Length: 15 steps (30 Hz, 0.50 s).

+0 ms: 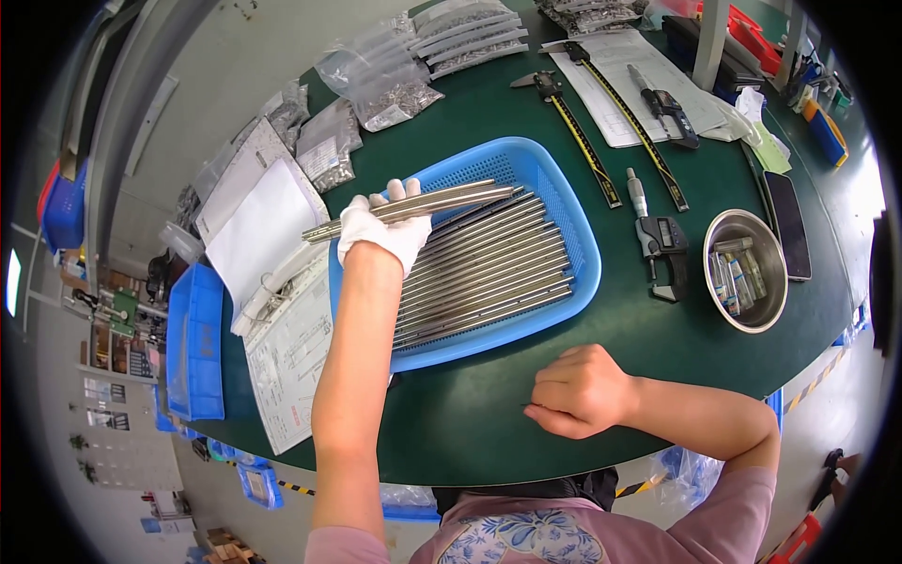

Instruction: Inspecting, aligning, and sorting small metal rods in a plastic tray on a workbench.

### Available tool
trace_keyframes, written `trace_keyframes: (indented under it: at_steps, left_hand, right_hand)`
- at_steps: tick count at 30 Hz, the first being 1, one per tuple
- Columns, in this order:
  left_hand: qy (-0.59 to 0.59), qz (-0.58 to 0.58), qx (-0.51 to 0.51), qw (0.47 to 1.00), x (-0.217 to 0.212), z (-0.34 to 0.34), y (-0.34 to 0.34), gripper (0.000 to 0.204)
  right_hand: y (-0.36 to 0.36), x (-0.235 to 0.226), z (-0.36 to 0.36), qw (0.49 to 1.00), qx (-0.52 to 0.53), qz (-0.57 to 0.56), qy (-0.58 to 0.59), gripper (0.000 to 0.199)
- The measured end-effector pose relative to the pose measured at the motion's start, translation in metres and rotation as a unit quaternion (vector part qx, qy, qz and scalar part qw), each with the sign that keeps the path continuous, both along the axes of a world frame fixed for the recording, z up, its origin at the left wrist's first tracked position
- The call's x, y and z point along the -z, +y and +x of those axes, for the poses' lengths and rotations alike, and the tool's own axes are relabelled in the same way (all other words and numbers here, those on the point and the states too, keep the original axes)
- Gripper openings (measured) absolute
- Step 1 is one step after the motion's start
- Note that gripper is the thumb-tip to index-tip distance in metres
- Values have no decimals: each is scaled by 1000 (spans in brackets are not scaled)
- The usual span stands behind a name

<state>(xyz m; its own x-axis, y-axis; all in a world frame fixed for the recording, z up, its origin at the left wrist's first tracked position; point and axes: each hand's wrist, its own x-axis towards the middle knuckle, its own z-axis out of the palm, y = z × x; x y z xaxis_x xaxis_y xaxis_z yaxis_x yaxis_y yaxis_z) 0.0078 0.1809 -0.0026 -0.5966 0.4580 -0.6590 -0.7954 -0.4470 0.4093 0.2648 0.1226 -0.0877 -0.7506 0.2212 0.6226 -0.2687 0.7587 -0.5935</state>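
I see my left hand [383, 230], in a white cloth glove, closed around a small bundle of long thin steel rods [423, 205], held level above the left rim of the blue perforated plastic basket [578, 235]. More rods of the same kind lie side by side in that basket on the dark green table [489, 414]. My bare right hand [581, 390] rests near the table's front edge, curled into a loose fist, pinching something thin that I cannot make out. A round steel bowl [745, 271] stands right of the basket, beside a digital micrometer [658, 240].
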Motion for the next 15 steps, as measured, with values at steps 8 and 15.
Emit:
trace_keyframes:
  at_steps: [8,15]
  left_hand:
    - [-46,-46,15,998,10,12,-5,26]
    - [-31,-45,28,998,19,16,-4,30]
  right_hand:
    - [0,-2,0,1000,2,-6,-19,23]
    - [-1,-3,1,1000,3,-7,-25,23]
